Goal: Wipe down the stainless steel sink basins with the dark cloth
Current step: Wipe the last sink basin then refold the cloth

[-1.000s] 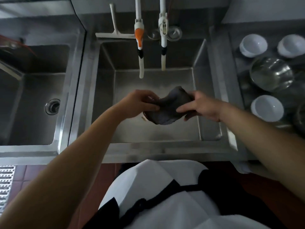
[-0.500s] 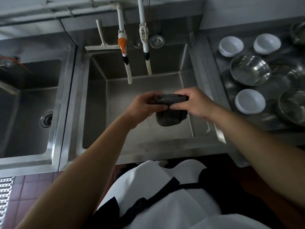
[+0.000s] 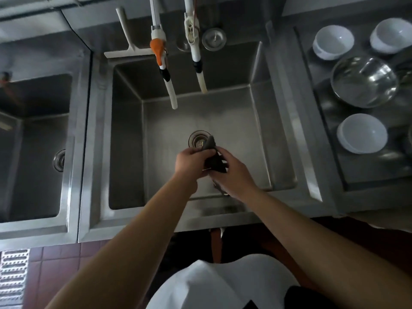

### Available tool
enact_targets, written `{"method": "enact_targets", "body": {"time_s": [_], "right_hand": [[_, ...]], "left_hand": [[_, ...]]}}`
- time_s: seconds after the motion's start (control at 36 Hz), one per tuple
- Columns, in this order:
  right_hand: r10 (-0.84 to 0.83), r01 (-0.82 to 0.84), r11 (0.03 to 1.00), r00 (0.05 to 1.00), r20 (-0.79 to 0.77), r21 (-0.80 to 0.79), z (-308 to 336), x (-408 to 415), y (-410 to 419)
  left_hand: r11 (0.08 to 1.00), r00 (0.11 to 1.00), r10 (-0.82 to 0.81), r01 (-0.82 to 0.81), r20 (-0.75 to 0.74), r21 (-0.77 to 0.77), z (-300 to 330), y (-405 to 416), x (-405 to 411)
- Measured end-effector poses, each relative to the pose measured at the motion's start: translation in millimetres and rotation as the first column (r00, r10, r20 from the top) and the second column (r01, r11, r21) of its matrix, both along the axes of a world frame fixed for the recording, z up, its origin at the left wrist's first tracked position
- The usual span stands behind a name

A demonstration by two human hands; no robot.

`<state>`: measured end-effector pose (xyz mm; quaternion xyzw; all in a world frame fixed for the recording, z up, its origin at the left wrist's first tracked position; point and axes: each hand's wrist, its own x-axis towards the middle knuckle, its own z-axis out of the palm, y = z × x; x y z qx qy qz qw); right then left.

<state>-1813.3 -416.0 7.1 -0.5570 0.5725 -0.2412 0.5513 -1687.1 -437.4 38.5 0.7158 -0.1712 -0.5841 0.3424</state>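
Your sink basin (image 3: pixel 263 134): brushed stainless steel, dull sheen. Your cloth (image 3: pixel 213 160): dark, matt fabric. Mixing bowl (image 3: pixel 364 82): polished metal. Small bowls (image 3: pixel 362 132): glossy white.

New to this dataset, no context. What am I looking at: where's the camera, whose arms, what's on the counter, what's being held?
There is no robot here. A person wears one wide-angle camera on the head, looking forward and down, so the two bare arms coming in from the bottom are their own.

Both hands are over the middle sink basin, a stainless steel tub with a round drain in its floor. The left hand and right hand together grip a bunched dark cloth just above the drain.

Two taps hang over the basin, with a white squeegee behind them. A second basin lies left. On the right sit three white bowls and a steel bowl.
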Motion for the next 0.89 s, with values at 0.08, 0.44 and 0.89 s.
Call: {"method": "enact_targets", "body": {"time_s": [0.08,0.44,0.89], "right_hand": [[-0.002,0.002,0.999,1.0,0.011,0.041,-27,10,-15],[-0.288,0.272,0.957,0.833,-0.473,-0.103,-183,-22,-223],[-0.009,-0.187,0.971,0.591,-0.807,-0.148,-302,128,-275]], "left_hand": [[1.0,0.997,-0.012,0.013,-0.071,0.02,-23,-12,12],[0.781,0.593,-0.624,0.486,0.509,0.392,-214,-60,153],[0.562,0.261,-0.808,0.612,0.529,0.556,-298,-14,206]]}}
